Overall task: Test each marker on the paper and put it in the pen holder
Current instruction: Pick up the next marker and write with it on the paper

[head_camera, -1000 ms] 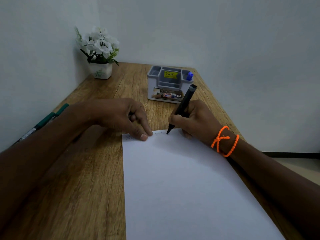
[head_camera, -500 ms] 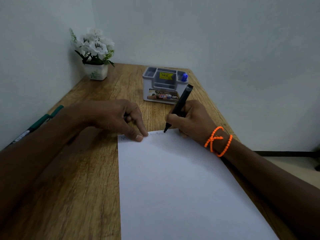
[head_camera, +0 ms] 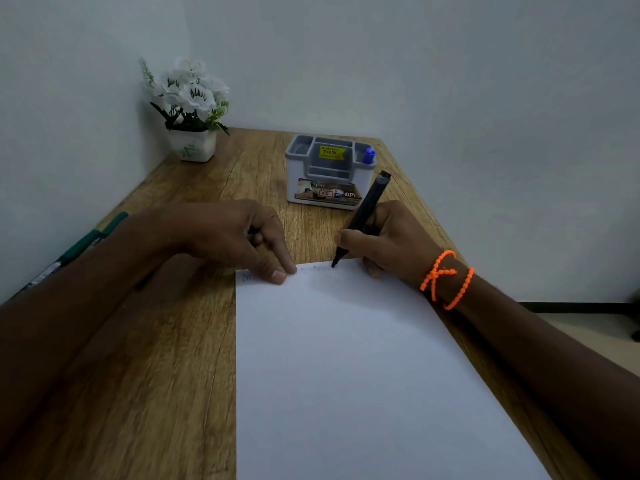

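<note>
A: Only the head view is on offer, so start there. What is the right hand (head_camera: 391,242) doing?

B: It grips a black marker (head_camera: 363,216) in a writing hold, fingers and thumb curled round the barrel. The tip sits at the far edge of the paper (head_camera: 363,375), touching it or very nearly; the barrel leans up and away toward the pen holder (head_camera: 301,181).

A: And the left hand (head_camera: 235,237)?

B: Its fingers curl downward, and the fingertips (head_camera: 278,276) press the far left corner of the sheet, pinning it to the wooden desk (head_camera: 156,375). Whether something small is tucked under those fingers cannot be told.

A: Any ink on the sheet?

B: A faint scribble shows just left of the pressing fingers, and a faint dotted trace runs between those fingers and the marker tip. The rest of the sheet is blank.

A: So how far along would one judge the task to be?

B: Partway. A blue marker (head_camera: 369,155) already stands in the holder's right compartment, which suggests one is finished. The black one is in the testing step and is not yet put away. A green marker (head_camera: 93,237) lies at the desk's left edge beside the left forearm, partly hidden, seemingly with another pen below it, so at least that one looks left to test.

A: Anything else on the desk?

B: A pot of white flowers (head_camera: 188,105) in the far corner, well apart from the work.
</note>
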